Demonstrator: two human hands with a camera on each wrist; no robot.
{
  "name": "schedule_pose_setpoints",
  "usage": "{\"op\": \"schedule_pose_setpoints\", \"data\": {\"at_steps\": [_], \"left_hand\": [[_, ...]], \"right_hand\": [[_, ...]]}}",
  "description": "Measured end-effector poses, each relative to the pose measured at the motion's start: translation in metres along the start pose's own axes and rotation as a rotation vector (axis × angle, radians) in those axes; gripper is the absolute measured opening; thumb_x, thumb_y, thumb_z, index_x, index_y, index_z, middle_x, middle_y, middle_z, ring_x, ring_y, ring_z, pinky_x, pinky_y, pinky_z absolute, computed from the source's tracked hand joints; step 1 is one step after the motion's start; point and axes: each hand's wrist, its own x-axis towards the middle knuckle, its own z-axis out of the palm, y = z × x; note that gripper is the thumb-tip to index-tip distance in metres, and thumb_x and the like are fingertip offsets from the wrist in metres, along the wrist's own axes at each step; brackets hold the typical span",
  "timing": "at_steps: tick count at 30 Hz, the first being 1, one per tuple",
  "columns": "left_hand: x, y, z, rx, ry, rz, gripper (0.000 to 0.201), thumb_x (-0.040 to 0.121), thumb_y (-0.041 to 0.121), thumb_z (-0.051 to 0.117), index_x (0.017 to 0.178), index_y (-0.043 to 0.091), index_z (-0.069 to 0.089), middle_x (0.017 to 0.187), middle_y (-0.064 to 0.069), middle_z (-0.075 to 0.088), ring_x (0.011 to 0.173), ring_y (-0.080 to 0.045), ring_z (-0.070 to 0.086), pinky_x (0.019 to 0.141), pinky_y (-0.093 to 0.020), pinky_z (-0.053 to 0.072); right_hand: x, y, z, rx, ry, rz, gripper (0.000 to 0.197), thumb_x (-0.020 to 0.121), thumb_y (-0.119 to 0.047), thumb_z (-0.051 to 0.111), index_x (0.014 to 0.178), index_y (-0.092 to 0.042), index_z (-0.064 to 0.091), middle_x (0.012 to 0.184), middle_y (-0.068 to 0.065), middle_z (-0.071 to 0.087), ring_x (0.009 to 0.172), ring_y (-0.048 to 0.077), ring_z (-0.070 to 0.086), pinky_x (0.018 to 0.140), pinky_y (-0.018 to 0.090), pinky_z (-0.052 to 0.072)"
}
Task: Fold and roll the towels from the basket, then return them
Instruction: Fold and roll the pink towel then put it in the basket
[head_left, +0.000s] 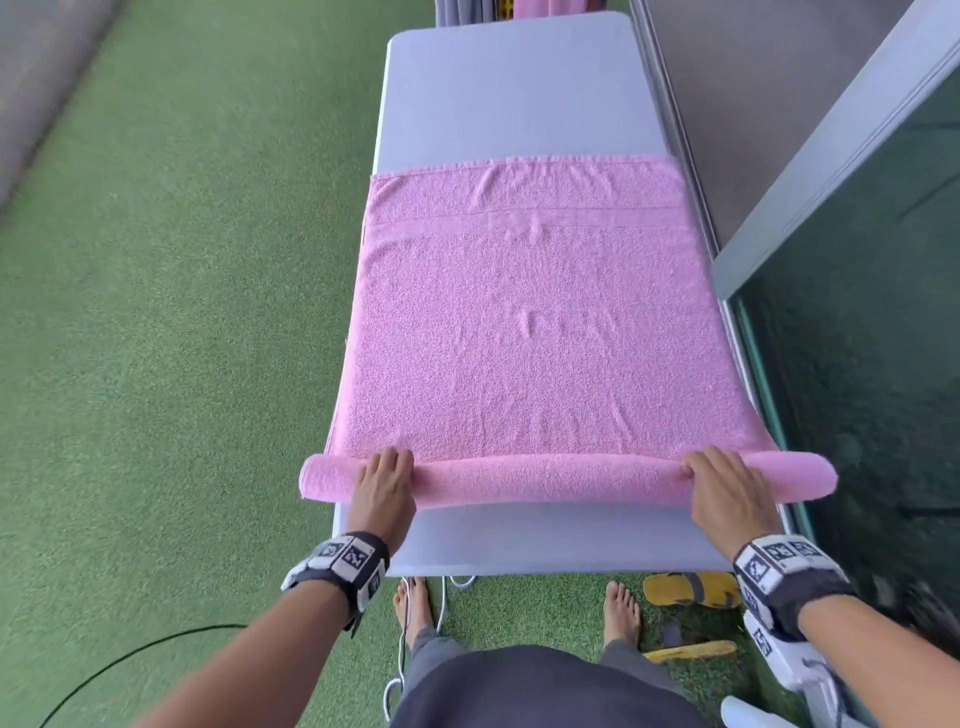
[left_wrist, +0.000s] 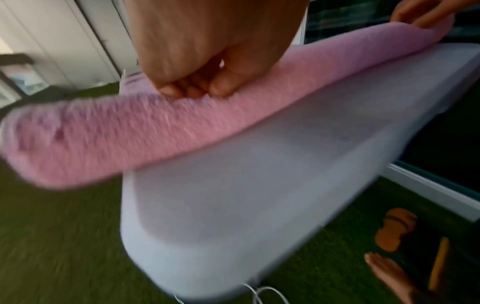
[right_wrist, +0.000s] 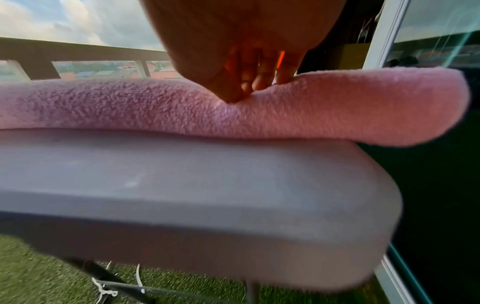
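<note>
A pink towel (head_left: 535, 322) lies flat along the grey table (head_left: 509, 104). Its near end is wound into a roll (head_left: 545, 480) that overhangs both table sides. My left hand (head_left: 387, 483) sits on the roll's left part with its fingers curled over the top. My right hand (head_left: 724, 491) holds the right part the same way. In the left wrist view the left hand's fingertips (left_wrist: 192, 90) dig into the roll (left_wrist: 130, 131). In the right wrist view the right hand's thumb and fingers (right_wrist: 249, 82) pinch the roll (right_wrist: 337, 111). No basket is in view.
A glass panel in a pale frame (head_left: 857, 312) runs close along the table's right side. Green turf (head_left: 156, 312) covers the floor at left. Yellow sandals (head_left: 691, 590), my bare feet, a white cord (head_left: 441, 597) and a black cable (head_left: 130, 660) lie near the table's front edge.
</note>
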Motion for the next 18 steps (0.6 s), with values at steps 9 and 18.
{"op": "schedule_pose_setpoints", "data": {"at_steps": [9,18], "left_hand": [[-0.025,-0.013,0.014,-0.074,-0.021,0.074,0.047,0.072,-0.011,0.070,0.116,0.002,0.060,0.115,-0.014,0.065,0.110,-0.030,0.059,0.102,-0.046,0.045],[-0.051,-0.003,0.000,-0.020,-0.075,0.039,0.040,0.074,-0.010,0.035,0.098,0.007,0.062,0.091,-0.006,0.067,0.083,-0.023,0.061,0.081,-0.038,0.053]], "right_hand": [[-0.004,0.019,0.014,0.106,-0.051,-0.048,0.050,0.070,0.001,0.074,0.118,-0.009,0.066,0.119,0.006,0.066,0.109,0.026,0.060,0.100,0.046,0.046],[-0.037,0.022,0.017,0.055,-0.202,-0.067,0.048,0.091,-0.007,0.047,0.137,-0.015,0.049,0.138,-0.002,0.052,0.127,0.016,0.045,0.113,0.035,0.029]]}}
